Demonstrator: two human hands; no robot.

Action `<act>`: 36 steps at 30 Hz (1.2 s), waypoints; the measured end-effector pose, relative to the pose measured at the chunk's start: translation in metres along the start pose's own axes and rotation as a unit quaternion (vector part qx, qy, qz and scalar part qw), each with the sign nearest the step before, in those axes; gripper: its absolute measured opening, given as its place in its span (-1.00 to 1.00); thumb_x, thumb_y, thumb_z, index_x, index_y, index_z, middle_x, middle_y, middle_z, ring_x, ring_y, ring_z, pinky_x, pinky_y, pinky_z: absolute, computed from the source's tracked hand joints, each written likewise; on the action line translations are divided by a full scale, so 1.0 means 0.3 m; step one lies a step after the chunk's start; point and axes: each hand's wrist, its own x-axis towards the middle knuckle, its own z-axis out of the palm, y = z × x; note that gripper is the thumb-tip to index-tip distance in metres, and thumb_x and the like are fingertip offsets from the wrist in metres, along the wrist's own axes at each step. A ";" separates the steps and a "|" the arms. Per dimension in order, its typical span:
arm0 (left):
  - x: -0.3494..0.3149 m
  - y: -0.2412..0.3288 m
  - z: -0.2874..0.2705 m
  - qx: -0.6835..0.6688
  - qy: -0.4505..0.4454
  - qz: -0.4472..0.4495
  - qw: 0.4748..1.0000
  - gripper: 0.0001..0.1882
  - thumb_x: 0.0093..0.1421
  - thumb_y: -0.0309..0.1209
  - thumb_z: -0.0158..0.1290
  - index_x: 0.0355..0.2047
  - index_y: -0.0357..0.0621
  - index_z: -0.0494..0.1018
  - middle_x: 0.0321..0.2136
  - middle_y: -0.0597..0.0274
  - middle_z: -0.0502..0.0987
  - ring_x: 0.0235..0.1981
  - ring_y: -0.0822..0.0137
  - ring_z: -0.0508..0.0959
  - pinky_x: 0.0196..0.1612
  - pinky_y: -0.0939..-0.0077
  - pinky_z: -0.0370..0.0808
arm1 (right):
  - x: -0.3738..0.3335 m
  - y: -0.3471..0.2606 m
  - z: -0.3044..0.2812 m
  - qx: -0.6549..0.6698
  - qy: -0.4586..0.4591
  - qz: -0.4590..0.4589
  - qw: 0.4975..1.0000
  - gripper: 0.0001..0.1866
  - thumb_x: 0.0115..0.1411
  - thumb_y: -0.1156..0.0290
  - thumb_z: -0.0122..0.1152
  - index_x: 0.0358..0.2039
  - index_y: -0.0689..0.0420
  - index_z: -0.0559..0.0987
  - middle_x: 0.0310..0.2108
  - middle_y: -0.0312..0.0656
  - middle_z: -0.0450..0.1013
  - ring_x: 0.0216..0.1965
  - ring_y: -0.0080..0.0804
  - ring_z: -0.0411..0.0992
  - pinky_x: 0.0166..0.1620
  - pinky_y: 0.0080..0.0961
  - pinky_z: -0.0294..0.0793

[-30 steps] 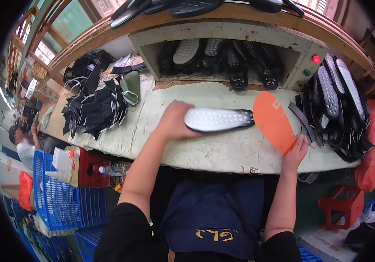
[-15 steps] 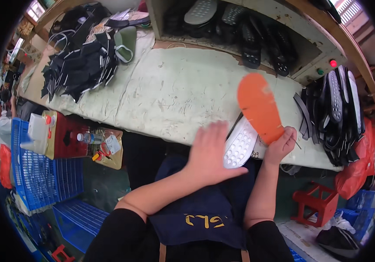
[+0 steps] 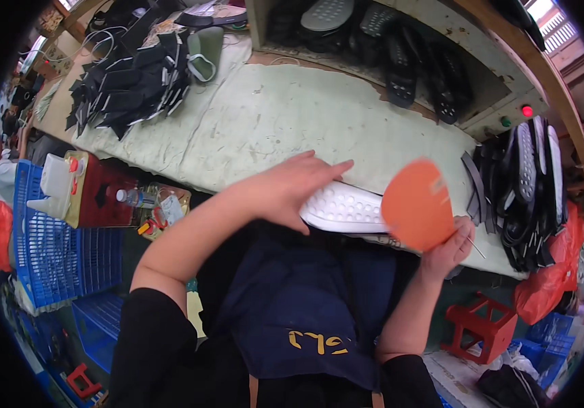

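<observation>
A white sole with rows of round dimples lies lengthwise along the near edge of the bench. My left hand grips its left end, thumb on the near side and fingers over the far side. In my right hand is an orange sole-shaped sheet, pinched at its lower corner and tilted above the sole's right end, hiding it. A thin pointed rod sticks out of the same fist; its other end is hidden.
Black strap pieces are heaped at the back left beside a green slipper. A shelf holds dark slippers. More soles stand at the right. Below the bench are blue crates and a red stool.
The white sole has turned from slanting to nearly level. My left hand has moved left and up onto its end. The orange sheet has come down and swung nearer.
</observation>
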 end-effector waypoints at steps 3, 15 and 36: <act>-0.058 -0.085 -0.023 0.037 0.028 0.031 0.998 0.36 -0.27 -0.16 0.60 0.51 -0.29 0.12 0.25 -0.11 0.51 0.26 -0.19 0.48 0.43 0.01 0.32 | 0.033 -0.098 0.072 -0.200 -0.139 -0.033 0.969 -0.69 0.55 0.37 0.08 -0.40 0.20 0.40 -0.45 -0.24 0.30 -0.39 -0.42 0.32 -0.26 -0.45 0.35; -0.161 -0.111 0.054 -0.097 0.214 -0.037 0.971 -0.03 -0.18 -0.08 0.62 0.25 -0.16 0.54 0.22 -0.03 0.59 0.27 -0.04 0.55 0.47 -0.05 0.32 | 0.024 -0.091 0.296 -0.571 -0.280 -0.060 0.770 -0.84 0.41 0.42 0.22 -0.32 0.20 0.57 -0.39 -0.07 0.45 -0.34 0.01 0.46 -0.27 -0.17 0.48; -0.166 -0.135 0.053 -0.109 0.187 -0.046 0.975 -0.27 -0.07 -0.17 0.54 0.11 -0.21 0.65 0.16 -0.04 0.64 0.23 -0.06 0.59 0.48 -0.09 0.31 | -0.035 -0.005 0.170 -0.436 -0.244 -0.073 0.863 -0.82 0.48 0.49 0.11 -0.13 0.29 0.66 -0.20 -0.04 0.62 -0.18 -0.12 0.54 0.00 -0.31 0.50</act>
